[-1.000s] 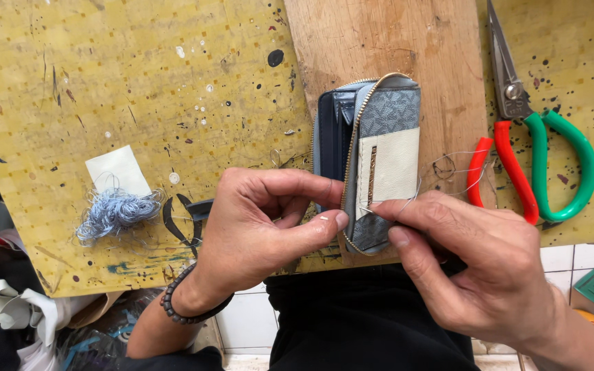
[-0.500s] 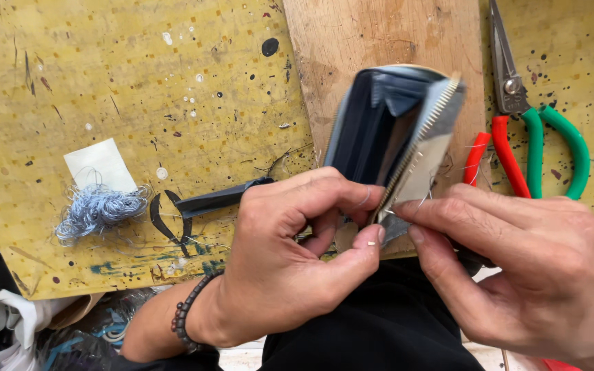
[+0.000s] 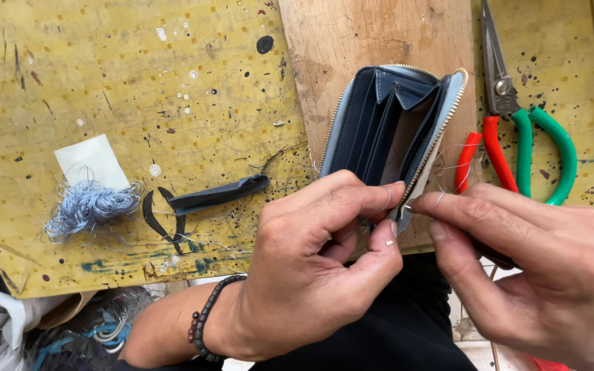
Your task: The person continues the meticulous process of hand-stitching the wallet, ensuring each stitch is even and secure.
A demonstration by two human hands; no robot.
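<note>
- At the near edge of the wooden board (image 3: 372, 41), your left hand (image 3: 311, 275) has its grip closed on the lower end of the dark blue zip wallet (image 3: 386, 124), thumb and forefinger pinching its edge.
- The wallet stands open on the board, its card slots facing you and the metal zipper (image 3: 441, 127) running along its right rim.
- Your right hand (image 3: 537, 268) sits just beside the left, its grip pinched shut on a thin thread (image 3: 448, 168) that leads to the wallet's zipper edge; the fingertips of both hands nearly touch.
- A beaded bracelet (image 3: 204, 326) circles your left wrist.
- To the right of the wallet, scissors with red and green handles (image 3: 524, 137) lie on the worktop.
- To the left, on the yellow speckled worktop (image 3: 104, 69), a dark leather strip (image 3: 207, 198) lies near your left hand.
- Farther left, a tangle of pale blue thread (image 3: 87, 206) rests against a small cream card (image 3: 94, 161).
</note>
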